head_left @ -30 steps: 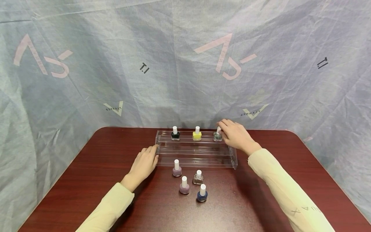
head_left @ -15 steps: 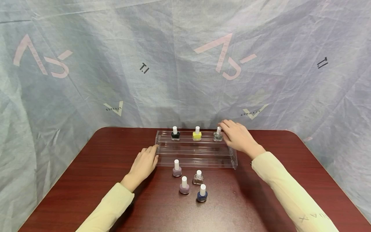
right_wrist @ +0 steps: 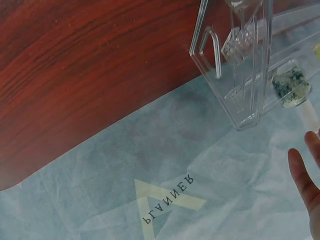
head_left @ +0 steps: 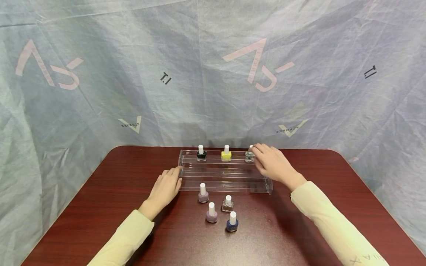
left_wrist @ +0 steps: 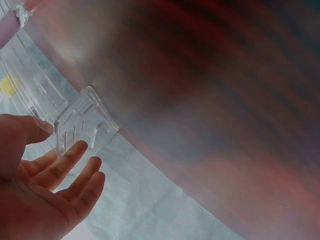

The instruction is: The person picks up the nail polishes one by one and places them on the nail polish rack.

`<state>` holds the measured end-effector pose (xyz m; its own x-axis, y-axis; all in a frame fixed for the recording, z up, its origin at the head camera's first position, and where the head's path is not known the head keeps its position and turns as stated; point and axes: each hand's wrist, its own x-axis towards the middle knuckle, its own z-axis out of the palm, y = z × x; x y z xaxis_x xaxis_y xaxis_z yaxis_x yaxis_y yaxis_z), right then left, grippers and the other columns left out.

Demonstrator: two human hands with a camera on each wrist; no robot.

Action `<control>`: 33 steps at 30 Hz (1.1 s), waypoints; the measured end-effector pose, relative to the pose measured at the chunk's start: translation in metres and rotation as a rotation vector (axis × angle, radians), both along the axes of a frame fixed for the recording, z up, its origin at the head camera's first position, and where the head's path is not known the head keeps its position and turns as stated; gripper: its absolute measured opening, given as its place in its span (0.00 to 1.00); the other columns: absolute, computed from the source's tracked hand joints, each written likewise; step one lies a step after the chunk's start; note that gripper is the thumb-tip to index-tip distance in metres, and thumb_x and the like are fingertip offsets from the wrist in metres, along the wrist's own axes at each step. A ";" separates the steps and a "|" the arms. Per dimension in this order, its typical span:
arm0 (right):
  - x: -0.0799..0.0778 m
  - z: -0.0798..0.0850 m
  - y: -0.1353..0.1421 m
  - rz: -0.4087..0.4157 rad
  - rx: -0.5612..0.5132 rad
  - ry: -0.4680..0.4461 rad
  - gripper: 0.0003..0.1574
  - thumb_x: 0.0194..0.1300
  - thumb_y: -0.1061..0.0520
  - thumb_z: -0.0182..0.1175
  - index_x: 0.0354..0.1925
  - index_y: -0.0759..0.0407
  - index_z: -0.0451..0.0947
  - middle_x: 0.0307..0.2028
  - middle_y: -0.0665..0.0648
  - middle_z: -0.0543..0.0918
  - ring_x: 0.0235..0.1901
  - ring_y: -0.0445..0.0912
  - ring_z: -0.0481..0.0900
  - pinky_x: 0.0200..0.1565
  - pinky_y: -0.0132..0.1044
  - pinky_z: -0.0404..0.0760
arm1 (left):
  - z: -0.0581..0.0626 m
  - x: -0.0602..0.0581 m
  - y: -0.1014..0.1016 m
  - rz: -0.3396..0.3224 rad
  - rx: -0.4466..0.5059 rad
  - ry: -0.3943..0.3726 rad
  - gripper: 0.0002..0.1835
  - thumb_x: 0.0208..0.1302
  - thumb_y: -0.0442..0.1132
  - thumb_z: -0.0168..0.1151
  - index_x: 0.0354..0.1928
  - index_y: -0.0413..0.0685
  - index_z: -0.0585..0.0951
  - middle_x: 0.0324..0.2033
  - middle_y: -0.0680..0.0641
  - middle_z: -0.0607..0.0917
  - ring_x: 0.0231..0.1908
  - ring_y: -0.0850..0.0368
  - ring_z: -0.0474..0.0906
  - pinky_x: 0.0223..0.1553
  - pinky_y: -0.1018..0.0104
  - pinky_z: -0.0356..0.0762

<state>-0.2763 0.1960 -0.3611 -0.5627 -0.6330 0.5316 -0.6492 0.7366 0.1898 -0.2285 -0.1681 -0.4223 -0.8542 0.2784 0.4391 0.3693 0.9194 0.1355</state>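
A clear stepped display rack stands on the table. In the head view its top tier bears three upright nail polish bottles: dark green, yellow and green glitter. My left hand holds the rack's left end, thumb and fingers at the side panel in the left wrist view. Beside the glitter bottle is my right hand, its visible fingers fairly straight near the white cap; its thumb is hidden in the right wrist view. I cannot tell whether it touches the cap.
In front of the rack stand two mauve bottles, a brownish glitter bottle and a dark blue bottle. The red-brown table ends at a grey cloth backdrop.
My right hand first drew slightly rightward from the glitter bottle, then lowered towards me beside it. The bottles keep their places, and my left hand stays at the rack.
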 end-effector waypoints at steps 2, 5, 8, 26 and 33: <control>0.002 -0.001 -0.001 0.008 0.007 0.005 0.17 0.57 0.56 0.58 0.46 0.59 0.73 0.40 0.54 0.76 0.36 0.49 0.74 0.30 0.41 0.72 | 0.000 0.000 0.000 -0.002 0.000 0.005 0.22 0.60 0.37 0.58 0.57 0.40 0.71 0.46 0.42 0.81 0.44 0.42 0.76 0.40 0.51 0.74; 0.006 -0.004 -0.003 0.022 0.006 0.012 0.18 0.57 0.56 0.58 0.46 0.59 0.74 0.39 0.54 0.76 0.36 0.49 0.74 0.31 0.41 0.72 | 0.000 0.000 0.000 -0.003 -0.001 0.011 0.22 0.60 0.37 0.58 0.56 0.41 0.72 0.45 0.42 0.81 0.44 0.43 0.76 0.40 0.52 0.74; 0.009 -0.006 -0.005 0.025 0.011 0.004 0.18 0.58 0.55 0.57 0.47 0.59 0.74 0.40 0.54 0.76 0.38 0.49 0.75 0.33 0.41 0.73 | 0.000 0.000 0.000 -0.002 -0.002 0.012 0.22 0.60 0.37 0.58 0.56 0.41 0.72 0.45 0.42 0.81 0.43 0.43 0.76 0.39 0.52 0.74; 0.030 -0.023 -0.016 0.086 0.012 -0.006 0.17 0.58 0.53 0.57 0.46 0.57 0.75 0.39 0.52 0.77 0.40 0.47 0.77 0.36 0.43 0.75 | -0.001 -0.001 0.000 0.005 -0.002 0.012 0.22 0.60 0.37 0.58 0.57 0.41 0.71 0.45 0.42 0.81 0.44 0.43 0.76 0.40 0.52 0.74; 0.037 -0.029 -0.020 0.111 0.012 0.005 0.19 0.55 0.54 0.59 0.46 0.58 0.75 0.38 0.52 0.78 0.40 0.47 0.77 0.36 0.41 0.75 | -0.002 -0.001 0.000 0.010 -0.005 0.008 0.22 0.60 0.38 0.58 0.56 0.41 0.71 0.45 0.42 0.81 0.44 0.43 0.76 0.40 0.51 0.74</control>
<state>-0.2396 0.1761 -0.3901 -0.4860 -0.6978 0.5262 -0.7258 0.6576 0.2018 -0.2294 -0.1679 -0.4243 -0.8534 0.2720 0.4446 0.3612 0.9236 0.1281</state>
